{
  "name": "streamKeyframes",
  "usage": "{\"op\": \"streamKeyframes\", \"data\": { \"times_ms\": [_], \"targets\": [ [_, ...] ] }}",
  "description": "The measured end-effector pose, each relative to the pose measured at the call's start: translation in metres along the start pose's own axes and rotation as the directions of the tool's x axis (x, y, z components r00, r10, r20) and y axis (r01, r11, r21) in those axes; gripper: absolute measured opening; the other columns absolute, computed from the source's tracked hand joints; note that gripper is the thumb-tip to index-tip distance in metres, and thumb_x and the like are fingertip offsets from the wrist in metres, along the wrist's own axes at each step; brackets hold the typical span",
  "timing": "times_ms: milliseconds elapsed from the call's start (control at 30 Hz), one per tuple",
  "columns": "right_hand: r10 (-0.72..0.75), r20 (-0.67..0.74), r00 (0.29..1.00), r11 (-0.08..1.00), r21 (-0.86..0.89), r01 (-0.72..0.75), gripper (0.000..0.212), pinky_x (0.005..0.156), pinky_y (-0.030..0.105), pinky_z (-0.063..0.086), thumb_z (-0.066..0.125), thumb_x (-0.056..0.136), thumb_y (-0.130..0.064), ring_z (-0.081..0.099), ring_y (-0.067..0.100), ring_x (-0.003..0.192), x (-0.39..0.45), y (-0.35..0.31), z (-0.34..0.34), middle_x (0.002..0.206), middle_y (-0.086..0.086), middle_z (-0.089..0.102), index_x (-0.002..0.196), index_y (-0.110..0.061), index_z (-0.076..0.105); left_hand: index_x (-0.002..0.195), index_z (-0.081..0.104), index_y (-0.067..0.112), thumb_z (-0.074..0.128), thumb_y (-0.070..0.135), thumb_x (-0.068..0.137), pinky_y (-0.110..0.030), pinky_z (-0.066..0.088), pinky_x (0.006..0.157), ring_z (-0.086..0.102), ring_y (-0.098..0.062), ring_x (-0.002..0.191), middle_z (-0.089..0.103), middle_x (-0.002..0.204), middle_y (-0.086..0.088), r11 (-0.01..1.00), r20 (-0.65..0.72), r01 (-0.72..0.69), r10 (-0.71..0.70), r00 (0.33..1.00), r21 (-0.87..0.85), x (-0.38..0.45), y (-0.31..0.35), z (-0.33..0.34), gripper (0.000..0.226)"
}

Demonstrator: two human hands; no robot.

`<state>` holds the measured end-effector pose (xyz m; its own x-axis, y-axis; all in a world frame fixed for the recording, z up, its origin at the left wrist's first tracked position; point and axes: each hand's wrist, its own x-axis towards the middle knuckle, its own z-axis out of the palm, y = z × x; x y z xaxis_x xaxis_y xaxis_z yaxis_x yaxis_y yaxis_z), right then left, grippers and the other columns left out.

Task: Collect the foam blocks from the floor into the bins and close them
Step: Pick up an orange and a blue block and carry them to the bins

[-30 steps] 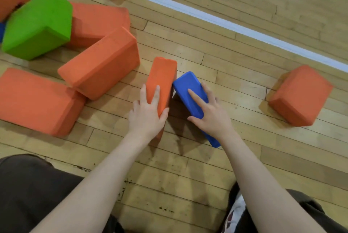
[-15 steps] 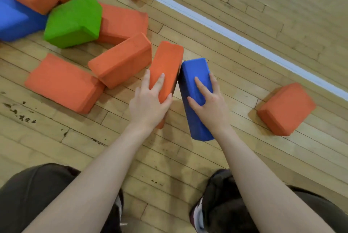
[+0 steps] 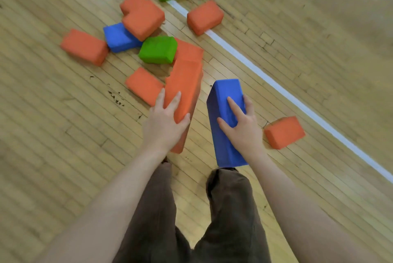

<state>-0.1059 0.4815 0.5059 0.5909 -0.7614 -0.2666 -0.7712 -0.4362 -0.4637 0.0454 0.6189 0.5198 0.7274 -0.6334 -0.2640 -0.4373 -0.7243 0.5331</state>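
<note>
Head view, collection step. Left hand (image 3: 164, 123) grips an orange block (image 3: 184, 90); right hand (image 3: 242, 125) grips a blue block (image 3: 224, 118); both blocks are clear of the floor (image 3: 53, 135), the hands apart. More foam blocks, among them a green block (image 3: 158, 50), lie scattered ahead, near a white line (image 3: 265, 77). No bin is visible. Next, judged from this: carry the pair to a bin, wherever it stands, and drop them in.

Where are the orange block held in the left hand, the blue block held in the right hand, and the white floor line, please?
Orange block (image 3: 184, 84): head view, its upper face above the fingers.
Blue block (image 3: 228, 90): head view, its top end.
White floor line (image 3: 263, 78): head view, mid-stretch on bare floor.
</note>
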Motion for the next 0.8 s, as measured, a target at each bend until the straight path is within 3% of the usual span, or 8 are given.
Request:
{"op": "streamKeyframes", "data": {
  "times_ms": [267, 433, 533, 667, 733, 800],
  "targets": [
    [-0.179, 0.090, 0.980, 0.984, 0.006, 0.179, 0.062, 0.077, 0.038, 0.053, 0.057, 0.086, -0.051, 0.039, 0.018, 0.129, -0.060, -0.047, -0.027, 0.154, -0.008, 0.009, 0.142, -0.042, 0.032, 0.142, 0.036, 0.034, 0.055, 0.047, 0.088, -0.039, 0.039, 0.100, 0.036, -0.027, 0.132, 0.017, 0.156, -0.001, 0.989, -0.135, 0.147, -0.150, 0.979, -0.035, -0.093, -0.014, -0.057, 0.059],
    [-0.428, 0.201, 0.881, 0.889, -0.084, 0.451, 0.061, 0.078, 0.026, 0.043, 0.054, 0.087, -0.053, 0.041, 0.017, 0.128, -0.084, -0.044, -0.037, 0.155, -0.005, 0.014, 0.143, -0.041, 0.032, 0.145, 0.029, 0.038, 0.049, 0.052, 0.089, -0.042, 0.044, 0.099, 0.035, -0.025, 0.133, 0.012, 0.157, 0.003, 0.911, -0.281, 0.379, -0.410, 0.868, -0.160, -0.188, -0.007, -0.037, 0.061],
    [-0.556, 0.351, 0.753, 0.792, -0.051, 0.609, 0.061, 0.079, 0.025, 0.040, 0.053, 0.088, -0.052, 0.037, 0.017, 0.131, -0.105, -0.048, -0.034, 0.156, -0.006, 0.010, 0.143, -0.043, 0.029, 0.146, 0.028, 0.036, 0.048, 0.053, 0.090, -0.043, 0.045, 0.098, 0.034, -0.024, 0.134, 0.013, 0.157, 0.002, 0.818, -0.369, 0.511, -0.575, 0.730, -0.265, -0.255, 0.003, -0.017, 0.061],
    [-0.675, 0.486, 0.555, 0.649, 0.032, 0.760, 0.059, 0.078, 0.034, 0.048, 0.055, 0.086, -0.052, 0.040, 0.015, 0.128, -0.156, -0.072, -0.017, 0.155, -0.011, 0.010, 0.140, -0.045, 0.032, 0.145, 0.030, 0.036, 0.047, 0.054, 0.089, -0.040, 0.046, 0.094, 0.039, -0.023, 0.130, 0.015, 0.156, 0.001, 0.637, -0.423, 0.653, -0.766, 0.483, -0.409, -0.346, 0.007, 0.002, 0.060],
    [-0.720, 0.555, 0.417, 0.531, 0.053, 0.846, 0.059, 0.072, 0.030, 0.046, 0.055, 0.087, -0.052, 0.042, 0.015, 0.126, -0.194, -0.089, -0.002, 0.155, -0.011, 0.009, 0.141, -0.045, 0.031, 0.144, 0.031, 0.037, 0.048, 0.053, 0.089, -0.040, 0.045, 0.095, 0.038, -0.023, 0.131, 0.014, 0.156, 0.002, 0.526, -0.407, 0.681, -0.845, 0.348, -0.509, -0.394, 0.007, 0.012, 0.060],
    [-0.756, 0.604, 0.252, 0.398, 0.120, 0.909, 0.060, 0.076, 0.033, 0.050, 0.055, 0.086, -0.053, 0.041, 0.018, 0.128, -0.238, -0.105, 0.015, 0.155, -0.011, 0.007, 0.141, -0.045, 0.031, 0.144, 0.033, 0.036, 0.051, 0.051, 0.088, -0.040, 0.043, 0.098, 0.036, -0.025, 0.132, 0.014, 0.156, 0.000, 0.409, -0.385, 0.677, -0.901, 0.197, -0.611, -0.442, 0.007, 0.028, 0.060]
  ]
}}
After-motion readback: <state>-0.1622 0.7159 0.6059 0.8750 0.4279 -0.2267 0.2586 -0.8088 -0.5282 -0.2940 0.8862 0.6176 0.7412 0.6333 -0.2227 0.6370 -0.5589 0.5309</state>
